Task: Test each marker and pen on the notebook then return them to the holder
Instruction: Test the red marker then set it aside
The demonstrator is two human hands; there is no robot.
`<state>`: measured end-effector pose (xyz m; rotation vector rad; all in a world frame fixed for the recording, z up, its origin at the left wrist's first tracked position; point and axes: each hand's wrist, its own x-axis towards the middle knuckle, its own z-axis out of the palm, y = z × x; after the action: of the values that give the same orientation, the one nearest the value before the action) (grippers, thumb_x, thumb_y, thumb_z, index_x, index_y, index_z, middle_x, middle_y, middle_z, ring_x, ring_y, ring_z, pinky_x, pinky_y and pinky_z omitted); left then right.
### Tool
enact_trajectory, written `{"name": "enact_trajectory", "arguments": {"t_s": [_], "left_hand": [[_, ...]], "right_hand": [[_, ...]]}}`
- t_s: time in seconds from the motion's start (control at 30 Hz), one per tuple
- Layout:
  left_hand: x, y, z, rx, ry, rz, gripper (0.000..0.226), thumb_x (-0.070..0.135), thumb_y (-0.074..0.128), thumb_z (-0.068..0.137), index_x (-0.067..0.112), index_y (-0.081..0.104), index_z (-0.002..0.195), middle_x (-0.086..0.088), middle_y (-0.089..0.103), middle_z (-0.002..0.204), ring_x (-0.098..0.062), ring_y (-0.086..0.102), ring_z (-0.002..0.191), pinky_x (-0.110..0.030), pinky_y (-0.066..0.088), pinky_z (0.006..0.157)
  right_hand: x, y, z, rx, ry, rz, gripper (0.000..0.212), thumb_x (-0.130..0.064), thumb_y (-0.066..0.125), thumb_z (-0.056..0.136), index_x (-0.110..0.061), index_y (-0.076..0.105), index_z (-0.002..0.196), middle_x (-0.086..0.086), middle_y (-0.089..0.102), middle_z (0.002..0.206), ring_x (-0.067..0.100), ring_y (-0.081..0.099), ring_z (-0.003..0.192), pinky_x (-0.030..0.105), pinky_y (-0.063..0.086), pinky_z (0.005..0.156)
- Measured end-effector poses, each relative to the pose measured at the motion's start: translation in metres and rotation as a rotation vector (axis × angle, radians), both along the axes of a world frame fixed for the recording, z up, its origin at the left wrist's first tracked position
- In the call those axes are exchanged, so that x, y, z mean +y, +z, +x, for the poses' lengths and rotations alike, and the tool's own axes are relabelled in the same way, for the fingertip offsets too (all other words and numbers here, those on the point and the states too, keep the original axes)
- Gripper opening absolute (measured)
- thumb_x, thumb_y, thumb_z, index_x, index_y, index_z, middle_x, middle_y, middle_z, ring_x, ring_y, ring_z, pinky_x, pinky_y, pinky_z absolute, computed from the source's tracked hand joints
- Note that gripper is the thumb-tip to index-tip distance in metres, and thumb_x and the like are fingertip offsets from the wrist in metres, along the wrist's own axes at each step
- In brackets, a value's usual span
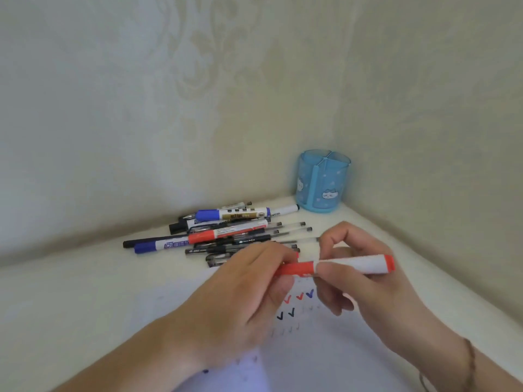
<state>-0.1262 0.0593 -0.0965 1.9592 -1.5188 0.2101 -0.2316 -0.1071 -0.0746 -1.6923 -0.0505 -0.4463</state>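
2 hands show: the left hand [249,290] and the right hand [365,278], with 1 red marker [339,265] between them. 1 blue holder [322,182] stands far right, its top split into 3 visible compartments. In the pile [223,233] at least 4 thick markers can be counted; the thin pens overlap too much to count. 1 notebook [311,349] lies near, with 5 bold ticks [300,297].
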Motion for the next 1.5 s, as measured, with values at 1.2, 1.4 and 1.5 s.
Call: {"name": "enact_trajectory", "arguments": {"t_s": [1.2,1.4,1.5], "left_hand": [[0.0,-0.014,0.036,0.212,0.018,-0.147,0.038,0.018,0.059,0.094,0.035,0.05,0.127,0.018,0.064,0.097,-0.006,0.062,0.095,-0.013,0.044,0.083],[0.001,-0.014,0.034,0.294,-0.028,-0.178,0.039,0.017,0.055,0.095,0.036,0.049,0.129,0.015,0.064,0.098,-0.009,0.065,0.085,-0.018,0.05,0.079],[0.001,-0.013,0.033,0.295,-0.006,-0.16,0.037,0.033,0.061,0.091,0.04,0.05,0.126,0.02,0.066,0.099,-0.007,0.067,0.096,-0.032,0.054,0.087]], "right_hand": [[-0.006,-0.015,0.01,0.367,-0.174,-0.153,0.049,-0.004,0.067,0.082,-0.014,0.039,0.044,-0.004,0.055,0.037,0.016,0.035,0.044,0.016,0.022,0.036],[-0.006,-0.015,0.012,0.414,-0.155,-0.211,0.05,0.004,0.062,0.079,-0.016,0.036,0.042,-0.008,0.05,0.036,0.022,0.053,0.053,0.034,0.03,0.055],[-0.01,-0.017,0.013,0.389,-0.175,-0.236,0.048,0.003,0.061,0.08,-0.016,0.036,0.044,-0.004,0.053,0.039,0.037,0.06,0.05,0.023,0.025,0.045]]}}
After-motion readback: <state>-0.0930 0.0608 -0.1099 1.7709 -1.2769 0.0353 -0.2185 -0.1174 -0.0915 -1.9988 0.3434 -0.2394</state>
